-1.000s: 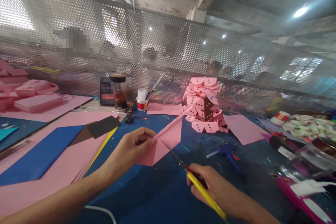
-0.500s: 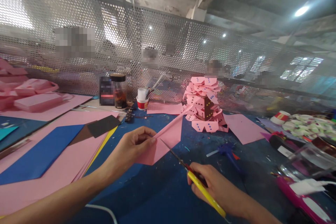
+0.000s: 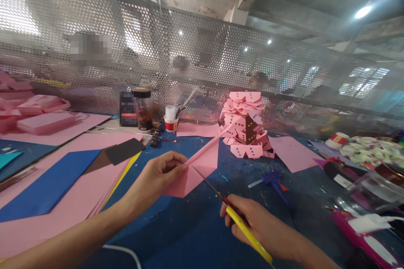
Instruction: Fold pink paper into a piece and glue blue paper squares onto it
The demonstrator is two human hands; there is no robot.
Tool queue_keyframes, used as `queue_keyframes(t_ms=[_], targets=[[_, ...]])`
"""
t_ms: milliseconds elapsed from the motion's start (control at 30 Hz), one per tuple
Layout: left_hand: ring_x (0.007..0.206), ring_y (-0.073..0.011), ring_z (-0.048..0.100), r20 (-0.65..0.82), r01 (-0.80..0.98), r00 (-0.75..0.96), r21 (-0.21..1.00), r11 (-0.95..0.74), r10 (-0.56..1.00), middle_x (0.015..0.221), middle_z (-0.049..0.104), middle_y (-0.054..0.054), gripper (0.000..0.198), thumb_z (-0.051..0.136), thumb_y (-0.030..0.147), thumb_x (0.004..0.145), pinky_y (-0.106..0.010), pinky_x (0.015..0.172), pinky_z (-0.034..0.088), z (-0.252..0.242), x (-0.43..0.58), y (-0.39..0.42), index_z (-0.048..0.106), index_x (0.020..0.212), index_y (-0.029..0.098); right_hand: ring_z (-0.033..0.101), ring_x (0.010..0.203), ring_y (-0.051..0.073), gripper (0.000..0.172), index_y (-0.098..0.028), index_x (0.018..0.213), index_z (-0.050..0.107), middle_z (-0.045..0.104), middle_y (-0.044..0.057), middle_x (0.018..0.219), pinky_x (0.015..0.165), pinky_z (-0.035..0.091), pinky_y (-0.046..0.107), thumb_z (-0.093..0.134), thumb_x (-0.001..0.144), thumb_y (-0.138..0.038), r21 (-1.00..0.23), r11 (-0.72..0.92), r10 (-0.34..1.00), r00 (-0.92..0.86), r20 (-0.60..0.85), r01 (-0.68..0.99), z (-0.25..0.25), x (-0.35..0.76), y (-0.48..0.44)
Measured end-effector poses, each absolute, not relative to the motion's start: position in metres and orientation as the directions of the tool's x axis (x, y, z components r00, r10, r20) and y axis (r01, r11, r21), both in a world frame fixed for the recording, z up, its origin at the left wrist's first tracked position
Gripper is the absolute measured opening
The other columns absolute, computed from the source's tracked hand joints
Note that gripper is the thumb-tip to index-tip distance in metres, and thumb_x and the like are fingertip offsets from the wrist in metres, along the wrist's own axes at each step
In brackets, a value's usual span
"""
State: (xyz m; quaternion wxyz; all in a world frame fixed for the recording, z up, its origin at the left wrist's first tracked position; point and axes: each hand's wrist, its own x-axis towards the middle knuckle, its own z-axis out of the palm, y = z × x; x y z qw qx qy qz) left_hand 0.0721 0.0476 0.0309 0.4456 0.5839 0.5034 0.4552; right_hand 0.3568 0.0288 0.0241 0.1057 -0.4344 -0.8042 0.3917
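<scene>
My left hand [image 3: 166, 172] pinches a folded piece of pink paper [image 3: 202, 164] between thumb and fingers, above the blue table. A narrow raised strip runs along the paper's upper edge toward the back. In my right hand [image 3: 249, 218] is a pair of scissors [image 3: 244, 229] with yellow handles. Their blades point up and left, and the tips meet the paper just right of my left thumb. Behind the paper stands a tall pile of pink paper pieces [image 3: 244, 130] with small dark and blue square marks.
Pink sheets [image 3: 78, 197] with a blue sheet [image 3: 53, 180] lie at left. A blue glue gun [image 3: 273, 180] rests right of the scissors. A lidded jar [image 3: 144, 111] and paper cup [image 3: 171, 124] stand behind, before a perforated metal screen [image 3: 202, 46]. A magenta device [image 3: 362, 237] lies at lower right.
My right hand's fingers have shifted slightly on the scissors, spreading a little to the left. The paper and my left hand look almost unmoved.
</scene>
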Motion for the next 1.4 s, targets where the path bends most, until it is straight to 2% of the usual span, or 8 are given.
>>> queue_keyframes(t_ms=[167, 333, 467, 1400], targets=[[0.058, -0.0123, 0.048, 0.1, 0.2, 0.048, 0.974, -0.108, 0.994, 0.072, 0.063, 0.002, 0.032, 0.065, 0.052, 0.085, -0.022, 0.053, 0.033, 0.036, 0.072, 0.047, 0.064, 0.092, 0.02, 0.059, 0.076, 0.013, 0.018, -0.02, 0.099, 0.06, 0.068, 0.0, 0.091, 0.062, 0.037, 0.022, 0.057, 0.084, -0.011, -0.747, 0.299, 0.767, -0.615, -0.182, 0.594, 0.028, 0.355, 0.027], [0.059, -0.0138, 0.051, 0.105, 0.219, 0.03, 0.97, -0.109, 0.994, 0.074, 0.065, 0.001, 0.031, 0.064, 0.051, 0.085, -0.023, 0.053, 0.035, 0.038, 0.073, 0.046, 0.064, 0.093, 0.021, 0.05, 0.066, 0.01, 0.015, -0.02, 0.095, 0.06, 0.06, -0.003, 0.079, 0.056, 0.032, 0.021, 0.059, 0.083, -0.012, -0.741, 0.282, 0.786, -0.59, -0.186, 0.61, 0.025, 0.355, 0.027], [0.061, -0.0134, 0.052, 0.099, 0.2, 0.039, 0.974, -0.105, 0.994, 0.075, 0.066, 0.0, 0.03, 0.064, 0.05, 0.087, -0.022, 0.053, 0.035, 0.033, 0.072, 0.047, 0.065, 0.094, 0.021, 0.047, 0.064, 0.01, 0.013, -0.02, 0.095, 0.06, 0.057, -0.004, 0.077, 0.055, 0.032, 0.02, 0.059, 0.084, -0.013, -0.746, 0.27, 0.784, -0.589, -0.197, 0.609, 0.028, 0.353, 0.026], [0.063, -0.0138, 0.054, 0.088, 0.167, 0.065, 0.981, -0.098, 0.994, 0.076, 0.067, 0.0, 0.031, 0.064, 0.05, 0.087, -0.023, 0.055, 0.038, 0.027, 0.07, 0.048, 0.065, 0.096, 0.02, 0.047, 0.063, 0.01, 0.009, -0.019, 0.091, 0.059, 0.057, -0.004, 0.074, 0.054, 0.029, 0.022, 0.058, 0.083, -0.015, -0.71, 0.301, 0.784, -0.589, -0.195, 0.636, 0.031, 0.35, 0.027]])
